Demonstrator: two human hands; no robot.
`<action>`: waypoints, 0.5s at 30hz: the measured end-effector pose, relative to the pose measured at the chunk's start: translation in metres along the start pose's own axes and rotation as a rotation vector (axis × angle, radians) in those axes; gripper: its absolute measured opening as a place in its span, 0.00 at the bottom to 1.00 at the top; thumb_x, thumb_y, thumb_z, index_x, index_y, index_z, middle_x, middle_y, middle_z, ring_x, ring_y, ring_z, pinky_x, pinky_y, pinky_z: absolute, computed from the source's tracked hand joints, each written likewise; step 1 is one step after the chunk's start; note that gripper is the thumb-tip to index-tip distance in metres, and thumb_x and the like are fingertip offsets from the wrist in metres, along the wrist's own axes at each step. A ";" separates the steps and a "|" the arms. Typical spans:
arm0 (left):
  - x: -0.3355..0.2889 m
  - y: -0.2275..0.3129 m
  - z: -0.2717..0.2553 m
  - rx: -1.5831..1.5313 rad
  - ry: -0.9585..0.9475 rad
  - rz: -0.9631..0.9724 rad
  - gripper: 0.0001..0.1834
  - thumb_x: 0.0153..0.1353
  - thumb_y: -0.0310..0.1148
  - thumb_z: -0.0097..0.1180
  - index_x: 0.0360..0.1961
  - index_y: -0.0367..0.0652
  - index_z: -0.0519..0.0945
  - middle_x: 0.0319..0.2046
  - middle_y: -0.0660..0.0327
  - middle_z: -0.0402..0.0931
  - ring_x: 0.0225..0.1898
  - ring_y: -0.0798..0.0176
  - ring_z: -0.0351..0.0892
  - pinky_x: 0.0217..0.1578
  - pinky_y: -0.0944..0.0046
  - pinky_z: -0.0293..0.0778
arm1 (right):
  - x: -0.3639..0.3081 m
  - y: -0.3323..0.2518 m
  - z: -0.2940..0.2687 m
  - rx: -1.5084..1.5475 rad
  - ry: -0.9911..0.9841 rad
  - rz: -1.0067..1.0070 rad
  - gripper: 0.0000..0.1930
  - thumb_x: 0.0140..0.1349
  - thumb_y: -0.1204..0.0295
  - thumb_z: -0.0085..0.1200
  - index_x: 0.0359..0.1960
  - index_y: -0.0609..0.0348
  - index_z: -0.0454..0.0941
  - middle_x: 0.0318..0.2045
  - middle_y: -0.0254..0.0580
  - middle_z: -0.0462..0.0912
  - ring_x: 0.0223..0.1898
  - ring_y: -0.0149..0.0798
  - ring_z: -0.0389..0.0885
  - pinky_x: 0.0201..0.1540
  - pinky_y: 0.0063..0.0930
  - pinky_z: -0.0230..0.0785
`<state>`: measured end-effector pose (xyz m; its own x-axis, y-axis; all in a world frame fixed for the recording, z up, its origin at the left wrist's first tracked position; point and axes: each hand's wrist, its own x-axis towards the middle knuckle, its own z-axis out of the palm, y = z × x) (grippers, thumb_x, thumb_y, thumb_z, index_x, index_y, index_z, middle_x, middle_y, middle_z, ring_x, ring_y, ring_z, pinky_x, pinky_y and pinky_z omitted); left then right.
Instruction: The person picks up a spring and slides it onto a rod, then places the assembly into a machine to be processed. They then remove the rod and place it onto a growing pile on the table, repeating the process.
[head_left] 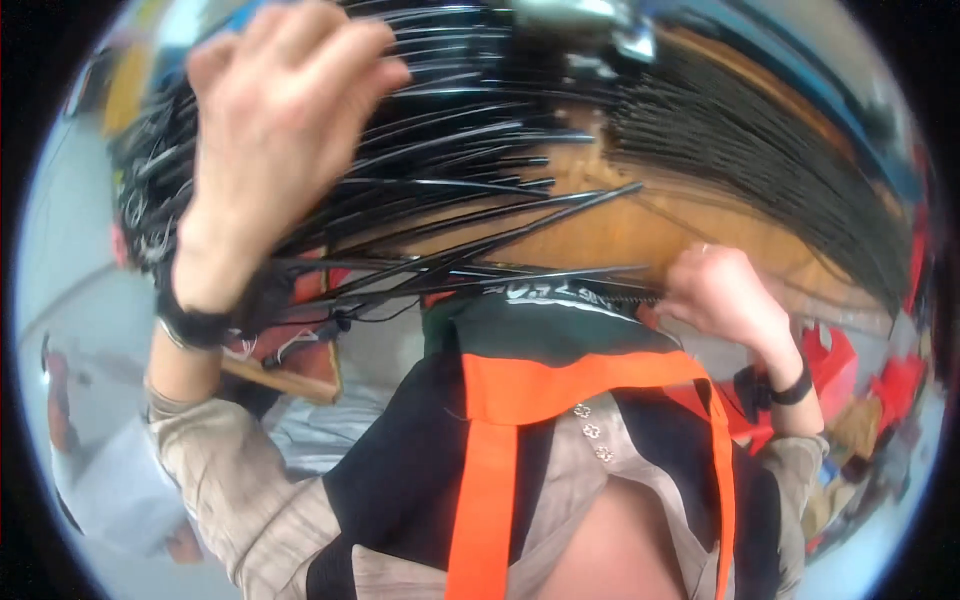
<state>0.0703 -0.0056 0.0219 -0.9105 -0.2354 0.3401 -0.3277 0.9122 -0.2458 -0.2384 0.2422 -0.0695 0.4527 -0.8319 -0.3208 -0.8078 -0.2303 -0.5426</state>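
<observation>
My left hand (295,85) is raised over a bundle of long black tubes (440,130) at the left of the bench. Its fingers curl inward, and what they may grip is hidden. Near the bench's front edge my right hand (722,290) is closed, its fingers slightly smeared by motion. A thin dark ribbed strand (632,300) runs up to its fingertips; I cannot tell if it is held. Several loose black tubes (540,215) cross each other between the hands, some ending just left of the right hand.
The wooden bench top (600,230) shows between the tubes. A pile of thin dark rods (760,150) lies at the right. A dark device with shiny metal parts (600,50) stands at the back. Lower left is a wood-edged red tray (310,370) with cables; red material (830,360) lies right.
</observation>
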 end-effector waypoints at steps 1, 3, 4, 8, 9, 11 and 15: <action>-0.014 0.013 -0.006 0.026 -0.006 -0.020 0.06 0.60 0.37 0.61 0.37 0.52 0.79 0.32 0.66 0.76 0.39 0.61 0.75 0.37 0.56 0.66 | 0.008 -0.001 -0.004 -0.013 -0.001 -0.031 0.09 0.51 0.65 0.64 0.25 0.52 0.75 0.24 0.42 0.76 0.31 0.49 0.77 0.33 0.41 0.69; -0.044 0.039 -0.018 -0.100 -0.157 -0.242 0.10 0.55 0.36 0.65 0.35 0.43 0.80 0.30 0.59 0.75 0.34 0.55 0.74 0.37 0.56 0.67 | 0.026 -0.013 -0.011 0.072 -0.106 -0.018 0.08 0.53 0.67 0.63 0.28 0.54 0.76 0.25 0.45 0.77 0.30 0.51 0.78 0.32 0.42 0.70; -0.064 0.054 -0.013 -0.188 -0.200 -0.280 0.11 0.55 0.39 0.65 0.35 0.46 0.80 0.28 0.61 0.72 0.32 0.57 0.72 0.37 0.57 0.64 | 0.036 -0.020 -0.013 0.113 -0.160 0.000 0.08 0.54 0.68 0.62 0.29 0.54 0.76 0.25 0.46 0.77 0.29 0.52 0.78 0.31 0.42 0.70; -0.113 0.126 0.013 -0.396 -0.278 -0.398 0.14 0.54 0.36 0.64 0.40 0.42 0.80 0.35 0.59 0.76 0.37 0.56 0.75 0.40 0.57 0.67 | 0.076 -0.059 -0.003 0.060 -0.064 -0.121 0.09 0.55 0.70 0.62 0.34 0.56 0.75 0.28 0.47 0.79 0.30 0.51 0.79 0.31 0.39 0.71; -0.118 0.137 0.020 -0.378 -0.220 -0.409 0.14 0.54 0.35 0.64 0.41 0.42 0.80 0.36 0.59 0.76 0.37 0.56 0.75 0.41 0.58 0.67 | 0.080 -0.064 0.001 0.054 -0.067 -0.130 0.09 0.55 0.70 0.62 0.34 0.56 0.75 0.28 0.47 0.79 0.30 0.51 0.79 0.31 0.39 0.71; -0.119 0.145 0.036 -0.387 -0.153 -0.424 0.14 0.54 0.33 0.64 0.42 0.41 0.80 0.36 0.59 0.76 0.37 0.56 0.75 0.40 0.58 0.68 | 0.087 -0.071 0.012 0.128 0.007 -0.186 0.11 0.58 0.72 0.60 0.42 0.57 0.76 0.33 0.49 0.81 0.32 0.51 0.81 0.33 0.37 0.72; -0.122 0.147 0.061 -0.423 -0.010 -0.434 0.15 0.54 0.30 0.63 0.43 0.41 0.80 0.34 0.59 0.76 0.35 0.57 0.75 0.38 0.60 0.70 | 0.097 -0.069 0.026 0.340 0.401 -0.169 0.13 0.63 0.74 0.54 0.49 0.58 0.77 0.39 0.50 0.83 0.37 0.48 0.84 0.37 0.34 0.75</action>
<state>0.1183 0.1366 -0.1109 -0.7191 -0.6172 0.3192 -0.5429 0.7858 0.2963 -0.1289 0.1905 -0.0839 0.3326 -0.9399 0.0769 -0.5390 -0.2564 -0.8023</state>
